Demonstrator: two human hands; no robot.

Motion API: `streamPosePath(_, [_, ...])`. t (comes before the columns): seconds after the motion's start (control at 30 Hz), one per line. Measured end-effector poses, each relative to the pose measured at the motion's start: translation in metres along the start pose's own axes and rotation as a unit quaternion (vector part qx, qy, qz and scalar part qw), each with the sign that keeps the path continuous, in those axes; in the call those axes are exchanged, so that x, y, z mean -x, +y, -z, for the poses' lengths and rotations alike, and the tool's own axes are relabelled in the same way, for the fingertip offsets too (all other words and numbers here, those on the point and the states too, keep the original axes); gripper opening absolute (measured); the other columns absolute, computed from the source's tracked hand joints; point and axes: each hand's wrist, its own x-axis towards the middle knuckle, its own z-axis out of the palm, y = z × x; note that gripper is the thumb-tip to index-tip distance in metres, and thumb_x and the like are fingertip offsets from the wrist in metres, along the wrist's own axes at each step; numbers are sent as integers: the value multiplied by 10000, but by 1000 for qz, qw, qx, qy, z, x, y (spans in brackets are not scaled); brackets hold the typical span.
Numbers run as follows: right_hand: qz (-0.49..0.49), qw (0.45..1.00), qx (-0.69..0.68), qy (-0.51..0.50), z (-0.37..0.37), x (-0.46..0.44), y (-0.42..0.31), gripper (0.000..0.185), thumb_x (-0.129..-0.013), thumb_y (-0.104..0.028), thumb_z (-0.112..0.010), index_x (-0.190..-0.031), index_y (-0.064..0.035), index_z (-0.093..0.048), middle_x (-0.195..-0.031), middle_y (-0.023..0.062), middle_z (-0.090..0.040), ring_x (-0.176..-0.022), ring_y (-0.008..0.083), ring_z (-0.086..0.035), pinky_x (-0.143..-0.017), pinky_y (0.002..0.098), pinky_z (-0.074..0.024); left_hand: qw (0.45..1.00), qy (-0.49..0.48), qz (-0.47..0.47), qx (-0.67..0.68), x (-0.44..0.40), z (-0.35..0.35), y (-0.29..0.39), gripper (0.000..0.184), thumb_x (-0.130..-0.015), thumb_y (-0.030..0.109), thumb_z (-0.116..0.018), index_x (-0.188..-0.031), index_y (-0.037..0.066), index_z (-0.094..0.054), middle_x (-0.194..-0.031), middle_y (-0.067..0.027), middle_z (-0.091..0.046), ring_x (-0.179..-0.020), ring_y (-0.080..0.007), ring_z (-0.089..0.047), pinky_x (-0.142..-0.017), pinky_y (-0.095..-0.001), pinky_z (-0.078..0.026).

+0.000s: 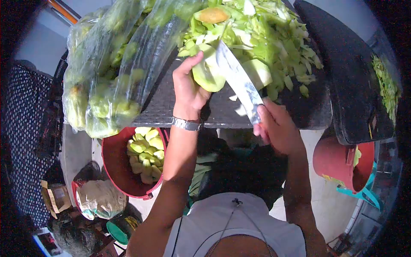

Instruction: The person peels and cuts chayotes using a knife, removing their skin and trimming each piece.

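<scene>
My left hand [191, 85] is wrapped round a pale green fruit [209, 77], perhaps an unripe mango, with a freshly cut face. The handle of a broad-bladed knife [236, 75] is in my right hand [274, 124], and the blade slants up and left, its tip beside the fruit. From this view I cannot tell whether the blade touches it. Behind both hands a heap of green peelings [278, 47] covers much of the dark work surface [171, 113]. Another cut pale green piece [257, 72] lies just right of the blade.
A clear plastic bag [107, 73] full of green fruits hangs over the surface's left front edge. Below it stands a red bucket [112, 165] with peeled pieces [146, 150]. At right are a black padded seat or panel [342, 73] and a tipped red bucket [332, 160].
</scene>
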Motion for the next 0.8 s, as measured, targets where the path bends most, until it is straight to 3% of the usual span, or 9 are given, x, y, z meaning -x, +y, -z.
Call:
streamPosePath(0.13, [-47, 997, 51, 31, -5, 19, 3, 386, -1057, -297, -467, -1276, 4, -570, -678, 114, -558, -533, 212, -569, -557, 401, -480, 999, -37, 14, -29, 10, 0, -3, 404, -917, 161, -602, -1283, -10, -589, -1147, -147, -689, -1040, -262, -690, -936, -386, -550])
streamPosePath(0.2, [-71, 997, -4, 43, -9, 28, -1, 278, -1088, -283, -428, -1069, -53, -584, -611, -4, -488, -486, 66, -463, -432, 257, -381, 999, -38, 6, -37, 12, 0, -5, 429, -902, 142, -596, -1304, -7, -578, -1144, -145, -687, -1031, -260, -690, -934, -381, -550])
streamPosePath(0.3, [5, 997, 55, 47, -6, 24, 17, 287, -1089, -290, -429, -1054, -53, -589, -613, 1, -494, -491, 61, -457, -435, 255, -380, 998, -45, -7, -41, 9, -1, -8, 445, -886, 122, -587, -1311, -11, -577, -1145, -142, -684, -1020, -253, -690, -920, -371, -554])
streamPosePath(0.37, [129, 982, 126, 54, -3, 17, 40, 287, -1089, -292, -433, -1057, -54, -590, -612, -4, -488, -489, 59, -452, -434, 254, -382, 998, -52, -5, -35, 8, -2, -8, 439, -885, 118, -584, -1304, -14, -584, -1144, -140, -685, -1013, -250, -692, -907, -369, -560])
streamPosePath(0.43, [133, 983, 115, 50, -4, 15, 36, 287, -1091, -295, -432, -1062, -56, -588, -611, -12, -480, -487, 57, -444, -433, 251, -383, 998, -61, 7, -23, 7, -4, -5, 423, -893, 120, -582, -1294, -14, -594, -1139, -138, -688, -1006, -248, -697, -896, -372, -568])
streamPosePath(0.53, [26, 999, 10, 27, -9, 12, 23, 286, -1094, -305, -427, -1071, -64, -581, -607, -26, -464, -477, 56, -427, -430, 247, -383, 998, -50, 45, 9, 12, -12, -7, 378, -922, 159, -589, -1258, -11, -615, -1090, -128, -708, -947, -251, -716, -857, -383, -590])
streamPosePath(0.67, [116, 993, 15, 7, -13, 4, 43, 294, -1096, -344, -422, -1065, -85, -557, -598, -28, -448, -453, 58, -405, -422, 246, -379, 994, -43, 89, 45, 13, -7, -26, 331, -953, 217, -601, -1202, 2, -632, -1019, -113, -727, -873, -251, -730, -820, -395, -605])
streamPosePath(0.73, [78, 996, -42, -5, -15, 5, 32, 307, -1094, -374, -421, -1052, -96, -543, -593, -26, -441, -438, 59, -396, -412, 249, -374, 994, -24, 92, 43, 16, -19, -31, 309, -962, 228, -602, -1175, 8, -638, -1001, -110, -731, -852, -243, -732, -801, -393, -609])
streamPosePath(0.8, [-74, 980, -182, -21, -17, 12, 10, 325, -1091, -407, -423, -1035, -105, -530, -587, -26, -435, -422, 59, -387, -396, 253, -365, 994, -36, 95, 40, 16, -23, -36, 289, -964, 226, -602, -1156, 13, -638, -991, -107, -729, -846, -234, -731, -798, -393, -609])
